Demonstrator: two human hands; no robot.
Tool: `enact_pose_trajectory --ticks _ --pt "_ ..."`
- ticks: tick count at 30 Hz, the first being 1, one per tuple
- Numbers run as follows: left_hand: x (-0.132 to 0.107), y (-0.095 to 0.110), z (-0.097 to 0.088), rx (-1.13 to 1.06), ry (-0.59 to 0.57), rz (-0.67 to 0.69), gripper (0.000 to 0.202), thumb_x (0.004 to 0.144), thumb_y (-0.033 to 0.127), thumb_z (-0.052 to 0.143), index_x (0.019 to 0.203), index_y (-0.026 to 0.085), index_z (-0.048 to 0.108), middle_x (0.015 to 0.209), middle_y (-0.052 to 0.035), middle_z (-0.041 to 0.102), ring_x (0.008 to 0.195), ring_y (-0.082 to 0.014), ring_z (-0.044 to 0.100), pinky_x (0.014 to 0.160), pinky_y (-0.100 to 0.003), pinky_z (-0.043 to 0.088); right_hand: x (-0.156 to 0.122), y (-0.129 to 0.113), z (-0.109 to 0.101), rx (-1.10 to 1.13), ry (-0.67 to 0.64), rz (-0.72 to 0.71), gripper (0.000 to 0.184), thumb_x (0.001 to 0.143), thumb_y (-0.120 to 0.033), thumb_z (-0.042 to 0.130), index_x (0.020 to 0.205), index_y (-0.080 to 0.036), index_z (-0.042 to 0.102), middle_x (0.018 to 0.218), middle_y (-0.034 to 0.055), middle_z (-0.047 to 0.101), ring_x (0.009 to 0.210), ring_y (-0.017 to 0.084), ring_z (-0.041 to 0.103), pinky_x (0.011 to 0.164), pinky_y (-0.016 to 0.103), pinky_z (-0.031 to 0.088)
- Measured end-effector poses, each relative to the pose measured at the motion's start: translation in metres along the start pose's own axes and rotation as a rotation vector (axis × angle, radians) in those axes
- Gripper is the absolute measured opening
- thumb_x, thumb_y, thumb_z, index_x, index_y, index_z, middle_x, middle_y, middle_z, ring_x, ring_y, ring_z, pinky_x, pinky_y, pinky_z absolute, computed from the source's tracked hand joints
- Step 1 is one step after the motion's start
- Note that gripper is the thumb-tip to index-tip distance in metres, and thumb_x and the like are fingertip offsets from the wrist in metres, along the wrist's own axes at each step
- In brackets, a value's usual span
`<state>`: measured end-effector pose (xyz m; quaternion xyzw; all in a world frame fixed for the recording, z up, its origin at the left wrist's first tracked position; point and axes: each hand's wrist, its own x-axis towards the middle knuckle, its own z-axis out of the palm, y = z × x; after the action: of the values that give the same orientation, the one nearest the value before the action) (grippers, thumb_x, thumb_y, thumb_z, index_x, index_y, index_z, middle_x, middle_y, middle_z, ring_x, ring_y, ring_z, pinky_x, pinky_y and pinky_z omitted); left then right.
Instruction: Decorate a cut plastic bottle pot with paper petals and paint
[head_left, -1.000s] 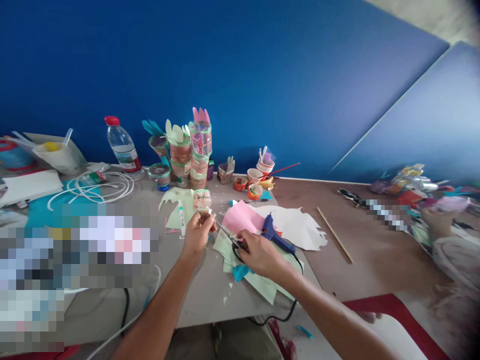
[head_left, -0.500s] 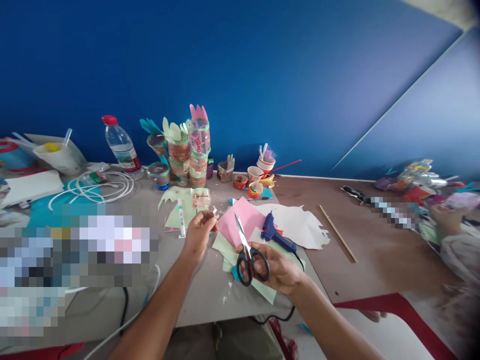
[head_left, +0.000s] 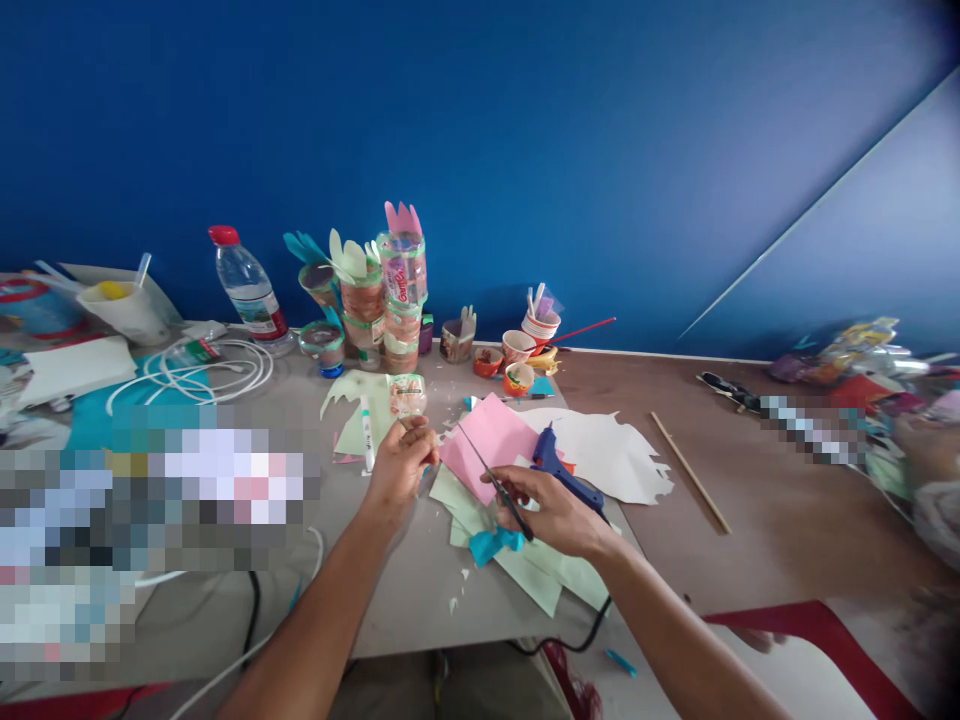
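Note:
My left hand [head_left: 401,462] is closed in a pinch on a small piece of paper, too small to make out well, above the grey table [head_left: 420,590]. My right hand [head_left: 551,510] grips black-handled scissors [head_left: 491,475] whose blades point up and left over a pink paper sheet [head_left: 491,435]. A blue glue gun [head_left: 562,470] lies just right of that hand on a pile of pale green paper [head_left: 525,565]. A scrap of teal paper [head_left: 491,543] lies under the right hand.
Decorated plastic bottles [head_left: 401,290] and a water bottle [head_left: 247,290] stand at the back by the blue wall, with small paper cups [head_left: 517,360]. A white cable [head_left: 195,370] coils at left. A wooden stick [head_left: 690,470] lies on the brown table. Another person's hand [head_left: 922,450] is at far right.
My right hand turned the scissors from upright with handles showing to lying low and pointing up-left over the pink sheet. The left hand kept its pinch and barely moved.

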<state>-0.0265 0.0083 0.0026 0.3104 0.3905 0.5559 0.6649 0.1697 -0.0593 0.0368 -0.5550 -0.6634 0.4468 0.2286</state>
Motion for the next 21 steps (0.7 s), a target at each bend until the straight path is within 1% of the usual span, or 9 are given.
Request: enact_pose_trajectory --ticks 2,5,10,12,16,21 --pt "0.001 -0.001 -0.001 -0.013 -0.008 0.004 0.039 0.058 0.021 0.073 0.090 0.019 0.051 0.067 0.0061 0.057 0.053 -0.0070 0.051 0.060 -0.024 0.040 -0.005 -0.003 0.001 -0.027 -0.028 0.011 0.032 0.071 -0.025 0.062 0.102 -0.017 0.066 0.076 -0.0003 0.055 0.070 0.013 0.047 0.064 0.024 0.040" --pt "0.002 -0.004 -0.003 -0.022 -0.012 0.014 0.040 0.059 0.021 0.072 0.092 0.019 0.050 0.068 0.0055 0.058 0.054 -0.0069 0.051 0.059 -0.024 0.039 -0.007 -0.006 0.004 -0.082 -0.017 0.015 0.026 0.073 -0.027 0.061 0.096 -0.017 0.067 0.070 -0.0022 0.049 0.066 0.012 0.042 0.060 0.022 0.036" --pt "0.002 -0.005 -0.001 -0.014 -0.028 -0.014 0.042 0.059 0.019 0.072 0.094 0.019 0.049 0.069 0.0063 0.057 0.054 -0.0061 0.051 0.059 -0.023 0.040 0.002 -0.009 0.009 -0.128 -0.003 0.029 0.017 0.075 -0.028 0.060 0.086 -0.017 0.067 0.063 -0.0047 0.042 0.060 0.009 0.035 0.053 0.021 0.029" --pt "0.002 -0.004 -0.001 -0.006 -0.023 -0.017 0.043 0.059 0.020 0.072 0.095 0.019 0.048 0.069 0.0064 0.056 0.054 -0.0061 0.051 0.059 -0.023 0.040 0.007 -0.010 0.010 -0.134 0.002 0.023 0.017 0.075 -0.028 0.059 0.086 -0.017 0.067 0.062 -0.0051 0.040 0.059 0.009 0.034 0.052 0.020 0.028" --pt "0.000 -0.003 -0.001 0.024 -0.046 -0.020 0.042 0.062 0.021 0.070 0.097 0.020 0.047 0.069 0.0063 0.056 0.054 -0.0067 0.052 0.059 -0.024 0.040 0.013 -0.010 0.012 -0.126 0.034 -0.005 0.022 0.076 -0.030 0.060 0.091 -0.017 0.069 0.060 -0.0051 0.037 0.058 0.009 0.032 0.050 0.020 0.027" --pt "-0.001 -0.003 0.000 0.040 -0.067 -0.021 0.041 0.062 0.018 0.068 0.097 0.020 0.047 0.069 0.0062 0.056 0.054 -0.0070 0.051 0.059 -0.023 0.039 0.017 -0.009 0.011 -0.121 0.028 -0.032 0.018 0.076 -0.033 0.061 0.085 -0.019 0.069 0.059 -0.0054 0.035 0.056 0.009 0.029 0.050 0.021 0.027"
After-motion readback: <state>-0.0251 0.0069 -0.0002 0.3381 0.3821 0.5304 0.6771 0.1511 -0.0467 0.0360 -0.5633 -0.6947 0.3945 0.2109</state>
